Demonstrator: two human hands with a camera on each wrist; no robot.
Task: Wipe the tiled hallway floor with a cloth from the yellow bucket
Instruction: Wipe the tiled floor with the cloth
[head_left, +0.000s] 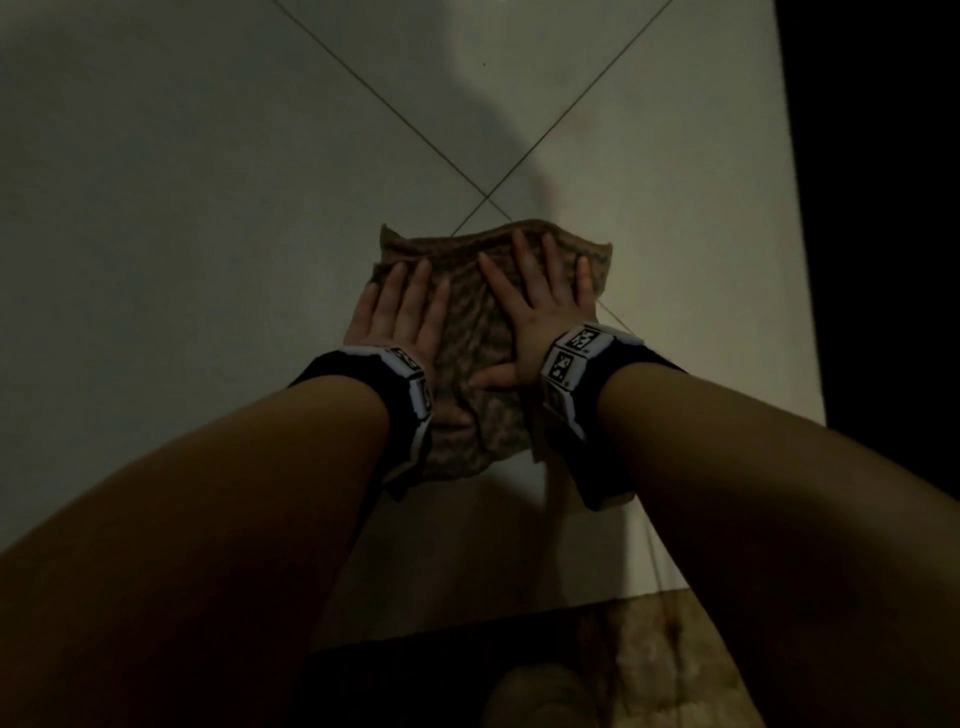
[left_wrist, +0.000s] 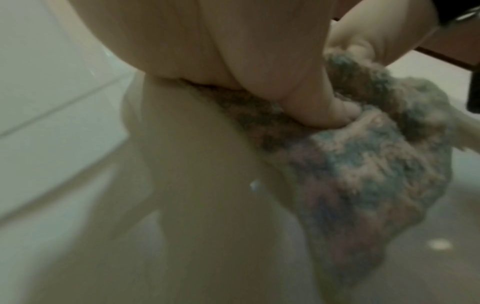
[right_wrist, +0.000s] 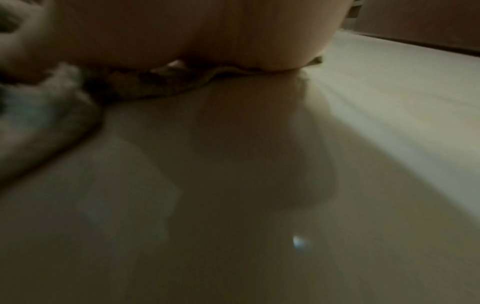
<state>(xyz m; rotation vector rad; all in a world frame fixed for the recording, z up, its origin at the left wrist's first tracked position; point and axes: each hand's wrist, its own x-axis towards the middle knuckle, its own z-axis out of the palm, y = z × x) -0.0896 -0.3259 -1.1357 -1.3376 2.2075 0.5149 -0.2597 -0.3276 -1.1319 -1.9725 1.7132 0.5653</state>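
Observation:
A mottled brownish cloth (head_left: 475, 317) lies flat on the pale tiled floor (head_left: 208, 208), just below where the grout lines cross. My left hand (head_left: 402, 306) presses on its left part with straight fingers. Flat on its right part is my right hand (head_left: 535, 296), fingers spread and thumb stretched toward the left wrist. In the left wrist view the fluffy cloth (left_wrist: 363, 164) bunches under my left thumb (left_wrist: 324, 107). The right wrist view shows the cloth (right_wrist: 161, 82) squeezed under the heel of my right hand (right_wrist: 233, 37). The yellow bucket is not in view.
A dark wall or door edge (head_left: 883, 208) borders the floor on the right. A brown speckled mat (head_left: 649, 644) lies near my knees at the bottom. Bare tile stretches to the left and ahead of the cloth.

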